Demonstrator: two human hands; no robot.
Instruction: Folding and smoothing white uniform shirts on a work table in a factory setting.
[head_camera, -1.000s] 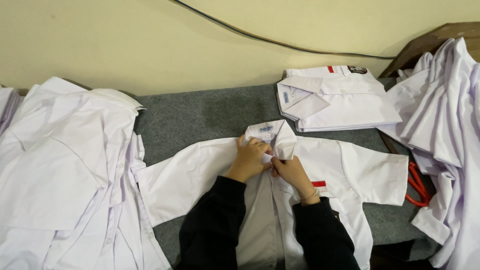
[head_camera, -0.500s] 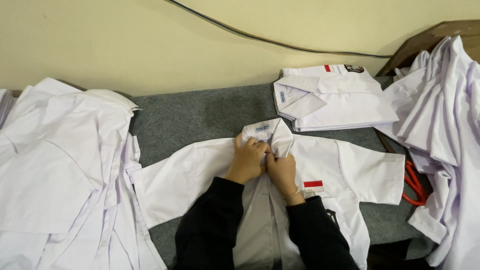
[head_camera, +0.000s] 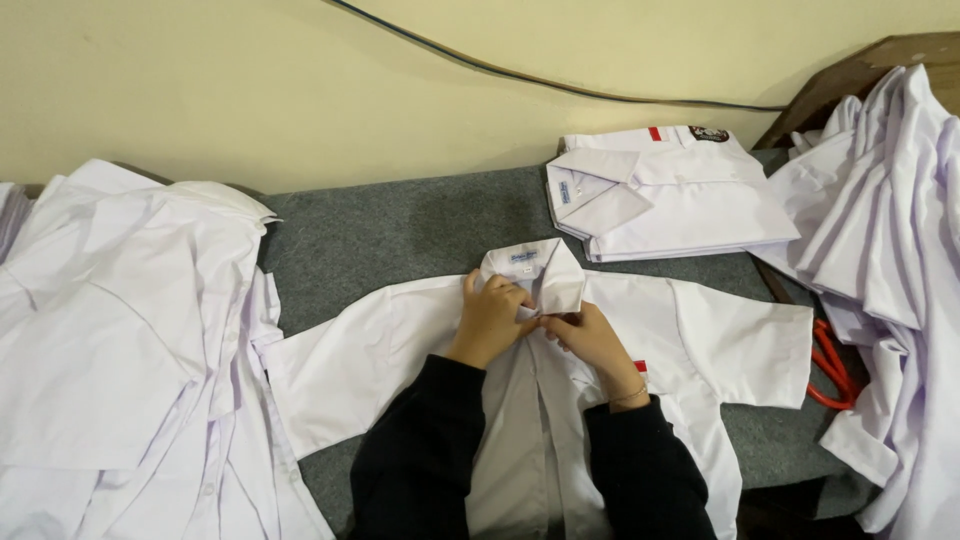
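Beside a heap of loose white shirts (head_camera: 120, 340), the left hand (head_camera: 490, 318) and right hand (head_camera: 592, 343), fingers curled, meet and pinch the front placket just under the collar of a short-sleeved white cotton shirt (head_camera: 720, 345) spread flat on a grey felt-covered table (head_camera: 400, 230), a folded white shirt (head_camera: 665, 195) beyond.

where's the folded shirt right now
In the head view the folded white shirt lies on the grey mat at upper right, against the wall, just beyond the spread shirt and left of the loose shirt pile.
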